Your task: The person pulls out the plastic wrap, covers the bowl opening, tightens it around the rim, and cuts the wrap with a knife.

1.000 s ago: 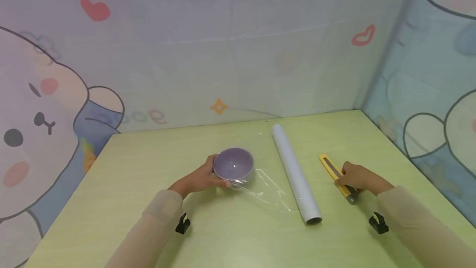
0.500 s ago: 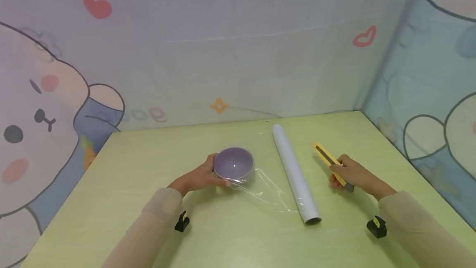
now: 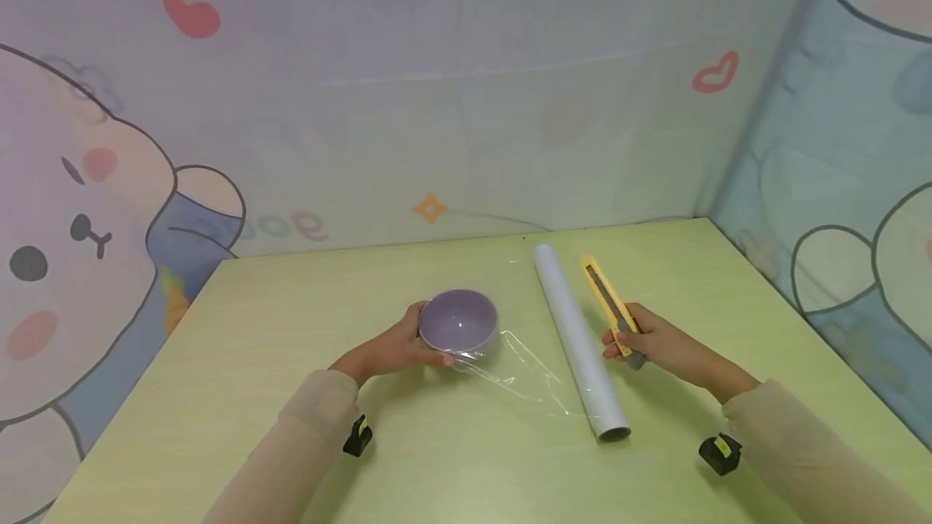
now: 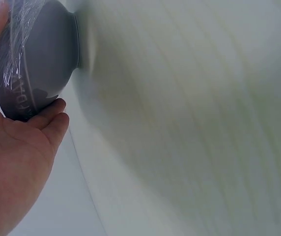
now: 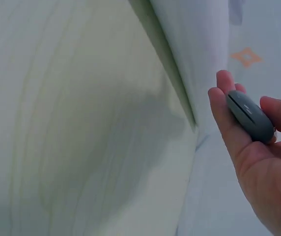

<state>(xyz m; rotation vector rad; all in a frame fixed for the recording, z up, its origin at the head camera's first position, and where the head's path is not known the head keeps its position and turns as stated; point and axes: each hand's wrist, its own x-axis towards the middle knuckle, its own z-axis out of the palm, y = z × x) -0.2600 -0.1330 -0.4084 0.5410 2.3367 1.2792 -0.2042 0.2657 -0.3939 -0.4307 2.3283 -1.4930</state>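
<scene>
My left hand (image 3: pixel 396 346) grips the left side of a purple bowl (image 3: pixel 459 320), thumb along the near rim. Clear plastic wrap (image 3: pixel 527 374) runs from that rim to the white roll (image 3: pixel 581 346) on its right. In the left wrist view, film clings to the side of the bowl (image 4: pixel 52 49), and two fingertips touch it from below. Just right of the roll, my right hand (image 3: pixel 666 350) holds a yellow utility knife (image 3: pixel 606 293) off the table, pointing away from me. Only the knife's grey end (image 5: pixel 251 117) shows in the right wrist view; whether its blade is out cannot be seen.
Everything lies on a pale green-yellow table (image 3: pixel 291 306). A cartoon-printed cloth (image 3: pixel 349 128) hangs behind it and at both sides. Black wrist mounts (image 3: pixel 721 454) sit below both forearms.
My right hand has lifted the utility knife from the table and carried it left, close to the roll. The left hand, bowl and roll have stayed in place.
</scene>
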